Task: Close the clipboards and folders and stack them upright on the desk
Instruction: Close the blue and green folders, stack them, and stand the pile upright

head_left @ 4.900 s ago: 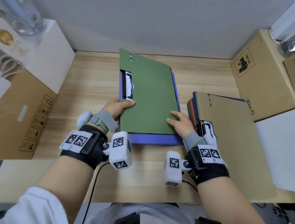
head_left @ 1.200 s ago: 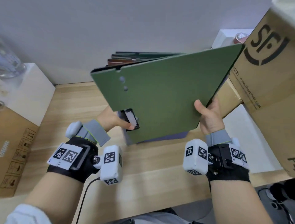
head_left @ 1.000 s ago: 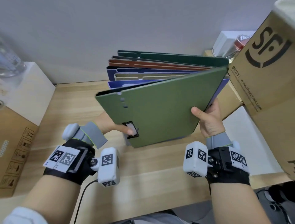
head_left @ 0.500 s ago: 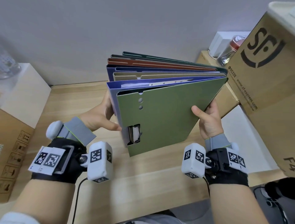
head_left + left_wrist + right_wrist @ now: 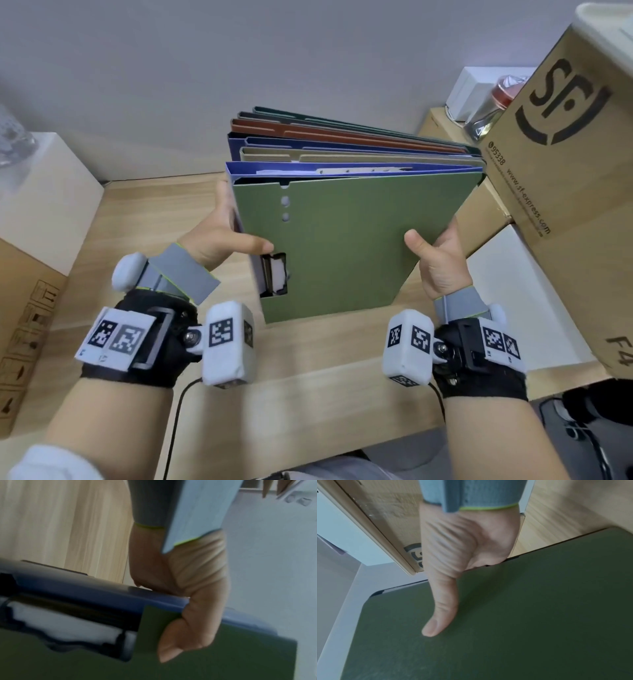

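Note:
A green clipboard folder [image 5: 346, 240] stands upright on its long edge on the wooden desk [image 5: 308, 342], front-most in a row of upright folders [image 5: 342, 144] in blue, tan, brown and dark green. A blue folder [image 5: 308, 169] sits right behind it. My left hand [image 5: 219, 240] grips the left edge of the green and blue folders, thumb on the green cover [image 5: 171, 649] beside the metal clip [image 5: 274, 274]. My right hand [image 5: 435, 253] grips the right edge, thumb flat on the cover [image 5: 440, 615]; its fingers are hidden behind.
A large SF cardboard box [image 5: 565, 171] stands close on the right, with a smaller box [image 5: 479, 212] and a white surface [image 5: 513, 291] under it. A white box [image 5: 41, 192] and a brown carton [image 5: 24, 325] are at the left. The grey wall [image 5: 239, 68] is behind the row.
The green folder was swung from flat on the desk up to vertical and brought against the upright row. My left hand shifted from the clip to the left edge.

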`<state>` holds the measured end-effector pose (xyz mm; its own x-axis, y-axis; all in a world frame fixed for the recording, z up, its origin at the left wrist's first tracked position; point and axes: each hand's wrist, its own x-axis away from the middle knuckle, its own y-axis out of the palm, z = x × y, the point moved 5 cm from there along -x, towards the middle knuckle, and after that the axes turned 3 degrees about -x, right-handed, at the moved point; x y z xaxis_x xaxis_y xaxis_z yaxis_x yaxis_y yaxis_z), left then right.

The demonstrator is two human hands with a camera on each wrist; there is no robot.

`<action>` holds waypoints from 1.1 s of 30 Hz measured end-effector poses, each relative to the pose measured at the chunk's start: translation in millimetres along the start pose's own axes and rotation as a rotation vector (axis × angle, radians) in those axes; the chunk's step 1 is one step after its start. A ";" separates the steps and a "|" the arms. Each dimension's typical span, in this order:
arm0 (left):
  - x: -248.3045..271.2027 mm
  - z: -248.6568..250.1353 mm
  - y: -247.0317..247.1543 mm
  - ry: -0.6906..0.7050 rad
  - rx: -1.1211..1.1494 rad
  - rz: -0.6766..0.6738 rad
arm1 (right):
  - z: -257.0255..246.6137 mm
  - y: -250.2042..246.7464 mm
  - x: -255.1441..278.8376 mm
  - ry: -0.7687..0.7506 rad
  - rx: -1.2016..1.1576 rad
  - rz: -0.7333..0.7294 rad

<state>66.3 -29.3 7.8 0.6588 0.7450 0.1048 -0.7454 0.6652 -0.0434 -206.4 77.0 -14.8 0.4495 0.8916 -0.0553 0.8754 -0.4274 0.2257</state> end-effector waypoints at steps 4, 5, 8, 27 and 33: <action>2.1 10.9 -1.3 0.020 0.016 -0.033 | 0.0 -1.3 3.0 -0.024 0.012 0.043; 2.4 14.1 1.2 0.021 0.009 -0.037 | -2.0 0.1 3.0 -0.041 0.019 0.050; 5.0 19.4 12.3 0.041 -0.018 -0.071 | -12.2 7.0 -0.6 -0.091 0.035 0.067; 20.7 -33.5 43.7 -0.133 -0.327 -0.239 | 32.1 -9.1 18.5 0.113 0.159 0.046; 15.2 -47.7 53.1 -0.182 -0.265 -0.196 | 51.8 -14.0 27.4 0.139 0.105 0.151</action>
<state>41.6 19.7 -40.4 0.7396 0.5970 0.3108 -0.5387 0.8019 -0.2585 -197.2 99.7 -69.9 0.5546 0.8251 0.1075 0.8169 -0.5645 0.1182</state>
